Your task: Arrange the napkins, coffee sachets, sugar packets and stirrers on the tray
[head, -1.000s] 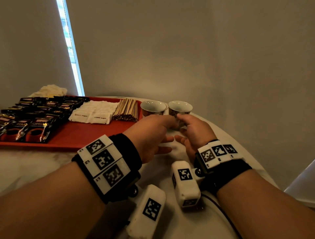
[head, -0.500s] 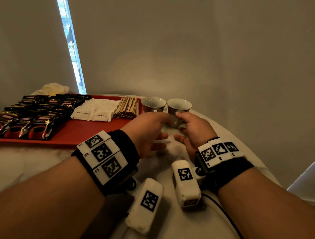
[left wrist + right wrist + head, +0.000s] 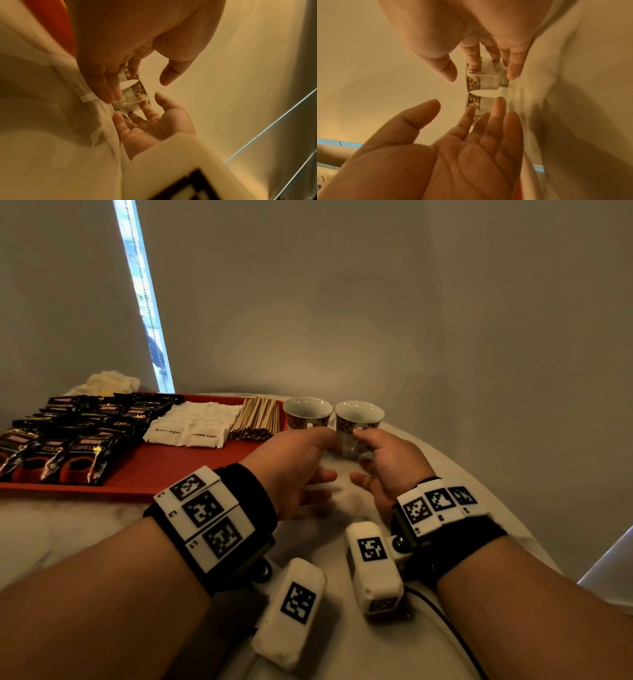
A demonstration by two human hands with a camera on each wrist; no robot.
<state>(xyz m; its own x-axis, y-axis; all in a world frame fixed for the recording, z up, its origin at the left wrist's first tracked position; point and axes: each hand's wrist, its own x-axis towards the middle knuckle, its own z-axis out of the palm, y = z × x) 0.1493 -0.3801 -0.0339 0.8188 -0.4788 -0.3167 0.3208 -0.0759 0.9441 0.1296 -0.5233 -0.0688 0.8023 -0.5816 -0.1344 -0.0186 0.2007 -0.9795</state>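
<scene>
A red tray [image 3: 164,474] at the left holds rows of black coffee sachets [image 3: 78,433], white sugar packets [image 3: 195,422] and a bundle of wooden stirrers [image 3: 258,419]. Crumpled white napkins [image 3: 109,381] lie behind the tray's far left corner. Right of the tray stand two patterned cups. My left hand [image 3: 291,463] touches the left cup [image 3: 307,410] with straight fingers [image 3: 498,108]. My right hand [image 3: 390,463] lays straight fingers [image 3: 474,63] along the right cup [image 3: 488,79] by its handle, thumb held off it.
The cups stand upright on a round white table [image 3: 445,474], rims touching, just off the tray's right end. The table's curved edge runs close on the right. A plain wall rises behind, with a bright window strip [image 3: 144,296] at the left.
My thumbs have drawn apart, so the right cup's side now shows between the hands. The cups and the tray stand where they were.
</scene>
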